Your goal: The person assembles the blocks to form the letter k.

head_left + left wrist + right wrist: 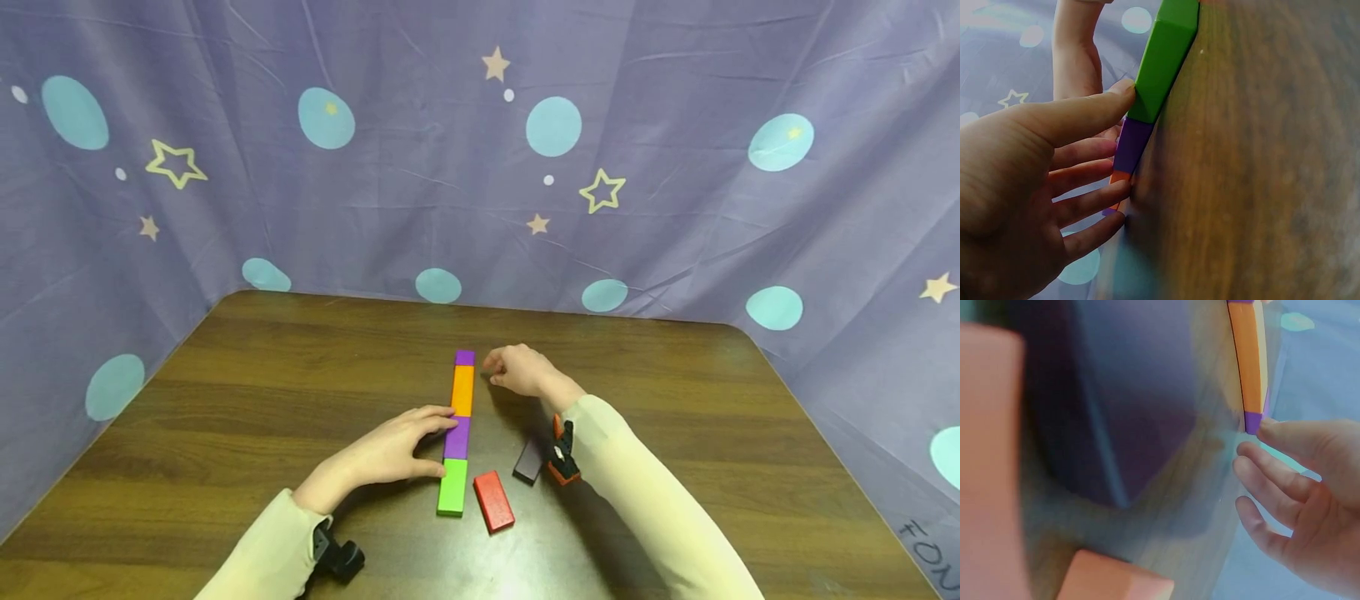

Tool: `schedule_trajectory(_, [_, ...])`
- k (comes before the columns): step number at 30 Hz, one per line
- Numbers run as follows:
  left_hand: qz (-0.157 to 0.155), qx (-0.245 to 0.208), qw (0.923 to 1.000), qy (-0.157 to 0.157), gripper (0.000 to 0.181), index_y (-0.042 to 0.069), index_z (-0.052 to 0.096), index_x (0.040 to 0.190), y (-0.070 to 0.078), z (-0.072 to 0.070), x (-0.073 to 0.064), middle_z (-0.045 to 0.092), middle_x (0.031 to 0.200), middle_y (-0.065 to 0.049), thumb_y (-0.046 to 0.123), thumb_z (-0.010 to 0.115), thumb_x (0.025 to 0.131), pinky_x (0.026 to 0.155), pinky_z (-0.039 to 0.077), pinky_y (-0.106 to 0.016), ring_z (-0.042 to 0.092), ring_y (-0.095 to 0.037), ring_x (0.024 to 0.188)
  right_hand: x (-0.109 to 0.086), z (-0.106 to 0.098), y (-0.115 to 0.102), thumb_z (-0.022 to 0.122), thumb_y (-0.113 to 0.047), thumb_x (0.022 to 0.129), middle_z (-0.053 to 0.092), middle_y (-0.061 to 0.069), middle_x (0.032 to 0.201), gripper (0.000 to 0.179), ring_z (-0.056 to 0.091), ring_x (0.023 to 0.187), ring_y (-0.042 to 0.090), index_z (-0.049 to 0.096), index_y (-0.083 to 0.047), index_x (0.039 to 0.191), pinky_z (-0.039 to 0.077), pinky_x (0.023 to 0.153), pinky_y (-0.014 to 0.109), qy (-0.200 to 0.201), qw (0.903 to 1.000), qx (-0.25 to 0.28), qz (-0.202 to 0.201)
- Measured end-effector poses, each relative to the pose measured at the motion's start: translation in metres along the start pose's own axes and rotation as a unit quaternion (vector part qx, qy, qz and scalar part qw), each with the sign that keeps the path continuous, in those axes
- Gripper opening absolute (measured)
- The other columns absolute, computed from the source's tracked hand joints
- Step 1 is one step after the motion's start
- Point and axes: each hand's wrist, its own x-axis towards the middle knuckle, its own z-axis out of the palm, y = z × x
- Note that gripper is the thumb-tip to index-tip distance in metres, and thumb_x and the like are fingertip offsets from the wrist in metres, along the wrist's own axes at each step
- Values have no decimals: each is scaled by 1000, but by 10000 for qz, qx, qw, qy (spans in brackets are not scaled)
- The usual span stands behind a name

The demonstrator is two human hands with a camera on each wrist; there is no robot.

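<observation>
A straight row of blocks runs away from me: a green block nearest, a purple block, an orange block, and a second purple block at the far end. My left hand lies along the row's left side. Its thumb touches the green block in the left wrist view, while its spread fingertips reach the purple and orange blocks. Just right of the far end, my right hand hovers with loosely bent fingers and holds nothing.
To the right of the row's near end lies a red block, turned at an angle. A dark block rests beside my right sleeve. The wooden table ends at a patterned purple curtain.
</observation>
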Motion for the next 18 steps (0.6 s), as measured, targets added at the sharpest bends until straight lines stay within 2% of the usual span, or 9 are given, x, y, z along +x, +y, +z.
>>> schedule_trajectory(11, [8,22,10000,-23,64,8,49,130,-1,-1,0,42,138,-9,38,69,77,101,35,-46,40,-28,125,-25,0,4,66,-13,82,68,0,88,19,61,82,14,67,-13,101,50,73,30,-75,9971,-106,-749])
schedule_trajectory(18, [3,27,10000,-39,64,7,49,130,0,-1,0,42,138,-10,38,69,77,101,35,-46,40,-28,125,-48,0,15,66,-15,82,64,-1,93,15,59,79,11,67,-13,97,48,69,26,-77,9938,100,-1101])
